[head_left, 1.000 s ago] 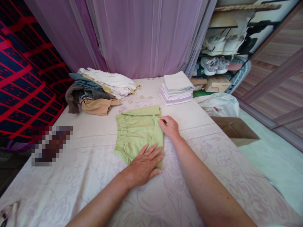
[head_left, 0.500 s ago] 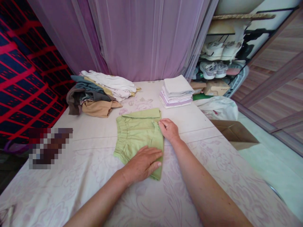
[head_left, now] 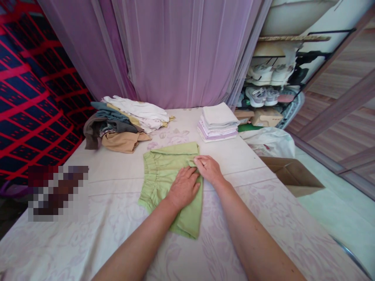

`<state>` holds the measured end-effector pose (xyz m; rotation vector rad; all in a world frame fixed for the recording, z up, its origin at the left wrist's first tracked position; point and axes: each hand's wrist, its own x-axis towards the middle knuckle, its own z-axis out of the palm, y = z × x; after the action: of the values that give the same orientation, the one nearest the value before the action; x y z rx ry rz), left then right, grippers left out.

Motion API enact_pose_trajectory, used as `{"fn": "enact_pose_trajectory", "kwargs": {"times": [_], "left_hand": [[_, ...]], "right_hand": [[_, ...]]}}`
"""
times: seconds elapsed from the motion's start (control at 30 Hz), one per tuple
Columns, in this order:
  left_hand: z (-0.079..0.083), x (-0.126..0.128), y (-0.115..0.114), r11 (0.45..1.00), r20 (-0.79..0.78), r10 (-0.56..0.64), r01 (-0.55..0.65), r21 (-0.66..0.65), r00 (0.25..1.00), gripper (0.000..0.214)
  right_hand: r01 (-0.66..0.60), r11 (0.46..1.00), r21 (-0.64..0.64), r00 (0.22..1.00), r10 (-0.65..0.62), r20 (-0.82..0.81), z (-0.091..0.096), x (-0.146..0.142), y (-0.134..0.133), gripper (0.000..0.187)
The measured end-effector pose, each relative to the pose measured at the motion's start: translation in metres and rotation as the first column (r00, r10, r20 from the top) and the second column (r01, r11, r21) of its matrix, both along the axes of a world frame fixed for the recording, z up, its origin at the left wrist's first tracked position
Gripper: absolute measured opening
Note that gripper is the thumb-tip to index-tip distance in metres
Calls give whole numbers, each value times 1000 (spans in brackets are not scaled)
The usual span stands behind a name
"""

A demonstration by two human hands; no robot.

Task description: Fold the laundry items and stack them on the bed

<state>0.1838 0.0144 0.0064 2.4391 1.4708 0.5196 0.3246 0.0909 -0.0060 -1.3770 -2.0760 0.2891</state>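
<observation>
Light green shorts with an elastic waistband lie folded on the pale flowered bed sheet. My left hand rests flat on the middle of the shorts, fingers stretched toward the far right edge. My right hand sits at the shorts' right edge, fingers curled and pinching the cloth there. The two hands nearly touch.
A loose heap of unfolded clothes lies at the far left of the bed. A neat stack of folded white and lilac cloths stands at the far right. A cardboard box and a white plastic bag lie beside the bed, a shoe rack behind.
My left hand has slid from the shorts' near corner up to their middle, close to my right hand. The right hand has stayed at the right edge.
</observation>
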Motion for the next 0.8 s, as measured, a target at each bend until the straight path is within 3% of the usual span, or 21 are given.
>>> {"fn": "enact_pose_trajectory", "kwargs": {"times": [0.13,0.3,0.43,0.6,0.8], "left_hand": [[-2,-1,-2,1000,-23,4,-4,-3,1000,36],[-5,-1,-2,1000,0,8,-8,30,1000,31],[-6,0,-1,999,5,33,-33,8,999,31],[-5,4,0,997,-34,68,-69,-38,997,36],[-6,5,1,993,-32,89,-92,-77,995,60]], "right_hand": [[-77,997,24,995,75,67,8,-4,2,37],[67,996,58,969,-51,-243,7,5,-2,38],[68,997,36,909,-47,-415,8,7,-10,42],[32,998,50,910,-9,-415,8,1,-14,39],[33,999,6,880,-26,-475,-1,4,-10,24]]}}
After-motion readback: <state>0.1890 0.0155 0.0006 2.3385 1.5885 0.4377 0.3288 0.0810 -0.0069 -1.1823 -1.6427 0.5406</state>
